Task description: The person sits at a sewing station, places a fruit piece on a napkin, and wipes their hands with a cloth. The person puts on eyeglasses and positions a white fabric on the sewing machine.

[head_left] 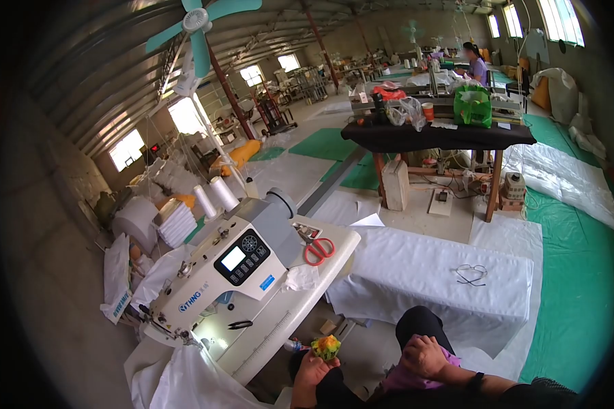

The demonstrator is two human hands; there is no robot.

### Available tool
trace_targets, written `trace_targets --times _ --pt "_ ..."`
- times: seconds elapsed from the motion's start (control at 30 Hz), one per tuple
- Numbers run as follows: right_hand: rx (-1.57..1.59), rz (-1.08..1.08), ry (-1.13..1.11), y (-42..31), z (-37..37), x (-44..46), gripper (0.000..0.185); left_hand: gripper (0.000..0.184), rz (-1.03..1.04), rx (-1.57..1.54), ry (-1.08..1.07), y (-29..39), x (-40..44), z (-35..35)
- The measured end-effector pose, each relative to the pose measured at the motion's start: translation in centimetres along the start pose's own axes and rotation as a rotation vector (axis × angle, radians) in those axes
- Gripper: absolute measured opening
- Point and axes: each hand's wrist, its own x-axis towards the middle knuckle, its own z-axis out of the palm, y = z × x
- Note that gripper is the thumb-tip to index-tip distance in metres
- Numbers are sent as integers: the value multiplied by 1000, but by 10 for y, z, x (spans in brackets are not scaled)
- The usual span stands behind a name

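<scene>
My left hand (312, 372) is closed around a piece of fruit (327, 346) with green skin and orange-yellow flesh at the top. It is low in the view, just below the sewing machine table (273, 324). My right hand (424, 357) rests on my leg by a purple cloth (409, 378), its fingers curled in; whether anything is inside them is hidden. On the table a white sewing machine (218, 266) has its screen and needle lamp lit. Red-handled scissors (318, 251) and small black thread snips (239, 325) lie there too.
White fabric (184, 378) hangs off the table's near edge. Eyeglasses (471, 274) lie on a white-covered bench (436, 266) to the right. Behind it stands a black-topped table (416, 138) with a green bag (472, 107). A person in purple (478, 70) sits farther back.
</scene>
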Motion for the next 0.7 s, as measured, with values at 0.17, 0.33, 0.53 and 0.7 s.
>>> trace_targets --times 0.17,0.33,0.53,0.7 --pt "8 8 -18 1 -2 0 22 61 -13 8 14 1 -1 2" --pt "9 14 -10 -2 -6 1 21 61 -14 34 3 2 -1 3" --pt "28 10 -23 2 -3 -2 22 61 -10 31 13 3 -1 3" --pt "-149 111 344 -8 -19 6 31 59 11 25 47 5 -3 13"
